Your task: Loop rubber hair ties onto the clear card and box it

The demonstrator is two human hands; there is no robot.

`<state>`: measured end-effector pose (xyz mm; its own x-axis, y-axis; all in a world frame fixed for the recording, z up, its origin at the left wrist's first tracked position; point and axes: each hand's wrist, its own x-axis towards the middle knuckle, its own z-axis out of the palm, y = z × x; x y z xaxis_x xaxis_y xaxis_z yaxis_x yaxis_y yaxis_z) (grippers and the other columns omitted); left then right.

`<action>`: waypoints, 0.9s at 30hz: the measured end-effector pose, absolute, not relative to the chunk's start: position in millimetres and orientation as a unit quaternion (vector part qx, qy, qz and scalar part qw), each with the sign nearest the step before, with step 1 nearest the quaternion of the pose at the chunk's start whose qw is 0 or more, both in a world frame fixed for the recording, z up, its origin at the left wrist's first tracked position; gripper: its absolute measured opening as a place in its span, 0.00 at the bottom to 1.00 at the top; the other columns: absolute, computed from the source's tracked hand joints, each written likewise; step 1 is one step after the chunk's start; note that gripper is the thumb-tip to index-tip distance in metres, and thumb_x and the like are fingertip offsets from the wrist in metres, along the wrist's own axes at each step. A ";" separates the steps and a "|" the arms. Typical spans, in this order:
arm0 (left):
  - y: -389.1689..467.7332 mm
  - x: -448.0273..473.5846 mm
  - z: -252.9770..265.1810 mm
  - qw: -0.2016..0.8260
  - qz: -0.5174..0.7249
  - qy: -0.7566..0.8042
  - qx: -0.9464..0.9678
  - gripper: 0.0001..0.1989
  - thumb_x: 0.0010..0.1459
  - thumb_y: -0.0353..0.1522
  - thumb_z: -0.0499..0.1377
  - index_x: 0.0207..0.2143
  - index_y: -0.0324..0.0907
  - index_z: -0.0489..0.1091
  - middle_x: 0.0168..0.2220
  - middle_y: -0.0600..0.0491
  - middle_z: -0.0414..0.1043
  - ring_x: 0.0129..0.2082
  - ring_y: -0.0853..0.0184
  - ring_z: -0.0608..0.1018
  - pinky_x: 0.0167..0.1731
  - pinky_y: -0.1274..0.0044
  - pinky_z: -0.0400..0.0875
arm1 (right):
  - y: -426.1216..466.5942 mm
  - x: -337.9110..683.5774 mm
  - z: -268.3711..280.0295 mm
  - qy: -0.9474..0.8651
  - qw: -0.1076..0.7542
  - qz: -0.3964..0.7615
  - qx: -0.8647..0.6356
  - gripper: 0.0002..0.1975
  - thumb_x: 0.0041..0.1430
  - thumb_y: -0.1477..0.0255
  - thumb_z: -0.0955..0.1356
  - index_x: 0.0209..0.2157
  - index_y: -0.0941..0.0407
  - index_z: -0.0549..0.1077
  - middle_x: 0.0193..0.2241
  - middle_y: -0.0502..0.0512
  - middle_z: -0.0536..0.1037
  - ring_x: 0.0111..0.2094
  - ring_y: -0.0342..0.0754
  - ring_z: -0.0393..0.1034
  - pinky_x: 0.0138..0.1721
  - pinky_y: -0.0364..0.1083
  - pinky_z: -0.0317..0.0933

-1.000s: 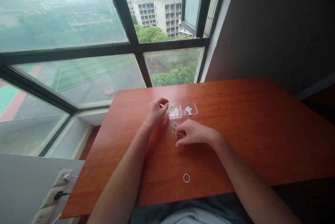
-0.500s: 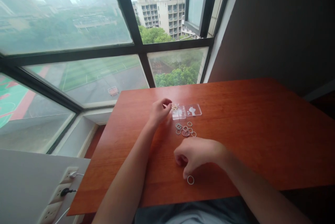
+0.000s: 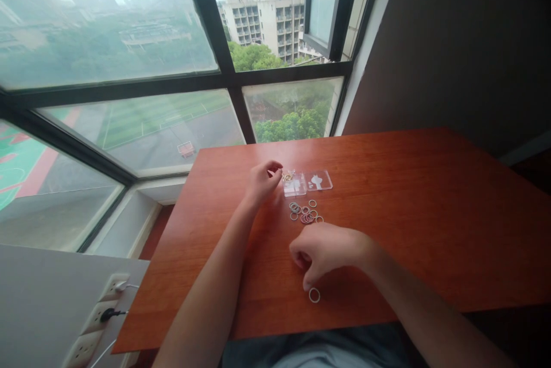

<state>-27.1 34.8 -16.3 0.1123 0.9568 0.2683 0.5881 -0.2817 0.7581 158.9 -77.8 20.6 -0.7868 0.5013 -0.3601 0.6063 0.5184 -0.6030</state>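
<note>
My left hand (image 3: 263, 179) is at the left side of an open clear plastic box (image 3: 297, 191), its fingers curled and thumb and index closing on the box's near left edge. Small gold-coloured pieces (image 3: 288, 177) lie inside the box. My right hand (image 3: 329, 253) hovers low over the table, palm down, fingers curled and thumb stretched down apart from them. A single pale ring (image 3: 314, 302) lies right beside the thumb tip; whether they touch I cannot tell. Beyond this hand, several similar rings (image 3: 307, 220) lie in a loose cluster, partly overlapping.
The box's clear lid (image 3: 328, 186) lies folded back to the right. All this rests on a reddish-brown wooden table (image 3: 408, 201). Windows rise behind its far edge. Wall sockets (image 3: 97, 315) with a plug and cables are at lower left.
My right hand has shifted very slightly to the right and up, closer over the near end of the ring cluster. The left hand and the box look the same.
</note>
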 end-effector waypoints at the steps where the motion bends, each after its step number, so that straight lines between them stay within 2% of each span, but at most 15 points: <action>1: 34.8 -27.3 -16.1 0.244 0.378 0.548 0.705 0.09 0.54 0.33 0.58 0.35 0.40 0.75 0.30 0.52 0.76 0.23 0.72 0.72 0.25 0.80 0.65 | -82.9 155.5 21.5 0.880 0.084 -0.360 0.299 0.13 0.38 0.62 0.76 0.27 0.52 0.75 0.22 0.44 0.74 0.22 0.41 0.62 0.22 0.41 0.46; 4: 35.2 -27.6 -16.1 0.243 0.381 0.547 0.705 0.09 0.54 0.34 0.58 0.35 0.40 0.75 0.30 0.52 0.76 0.23 0.72 0.72 0.24 0.80 0.64 | -91.5 149.0 23.2 0.897 0.113 -0.316 0.286 0.10 0.38 0.68 0.76 0.25 0.52 0.75 0.20 0.44 0.72 0.21 0.41 0.61 0.22 0.41 0.44; 6: 35.5 -27.8 -16.4 0.242 0.386 0.544 0.705 0.09 0.54 0.33 0.58 0.35 0.40 0.75 0.30 0.52 0.76 0.23 0.72 0.72 0.25 0.80 0.64 | -88.5 150.0 23.4 0.887 0.107 -0.322 0.313 0.11 0.38 0.67 0.76 0.26 0.52 0.76 0.22 0.45 0.74 0.22 0.41 0.63 0.22 0.41 0.45; 11: 36.0 -27.9 -17.8 0.243 0.388 0.540 0.706 0.09 0.54 0.34 0.58 0.36 0.40 0.75 0.30 0.52 0.76 0.23 0.72 0.72 0.25 0.81 0.65 | -65.4 162.2 18.2 0.876 0.022 -0.263 0.403 0.02 0.49 0.70 0.72 0.26 0.52 0.76 0.27 0.49 0.78 0.29 0.45 0.69 0.27 0.42 0.51; 15: 36.1 -27.8 -18.0 0.245 0.386 0.538 0.708 0.09 0.54 0.34 0.58 0.36 0.40 0.75 0.30 0.52 0.76 0.23 0.72 0.72 0.25 0.80 0.65 | -56.1 167.2 12.7 0.868 -0.004 -0.168 0.468 0.06 0.56 0.71 0.67 0.29 0.53 0.76 0.31 0.55 0.79 0.33 0.49 0.71 0.31 0.44 0.53; 23: 36.0 -27.1 -18.2 0.251 0.386 0.531 0.711 0.10 0.54 0.34 0.58 0.36 0.40 0.75 0.30 0.51 0.76 0.25 0.71 0.73 0.26 0.80 0.66 | -56.1 163.3 6.5 0.875 0.014 -0.134 0.465 0.07 0.54 0.74 0.65 0.28 0.54 0.76 0.28 0.56 0.79 0.29 0.49 0.71 0.28 0.44 0.52; 27: 35.0 -26.8 -16.7 0.253 0.387 0.524 0.716 0.09 0.54 0.34 0.57 0.35 0.40 0.75 0.30 0.52 0.76 0.25 0.71 0.73 0.27 0.80 0.67 | -50.5 165.9 -2.0 0.880 -0.043 -0.158 0.445 0.05 0.53 0.72 0.67 0.28 0.52 0.76 0.29 0.52 0.79 0.31 0.47 0.70 0.28 0.43 0.50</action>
<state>-26.8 35.0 -16.7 0.1521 0.9453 0.2885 0.5540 -0.3233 0.7672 165.9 -50.5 -2.0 -0.5998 0.7975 -0.0658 0.7706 0.5535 -0.3160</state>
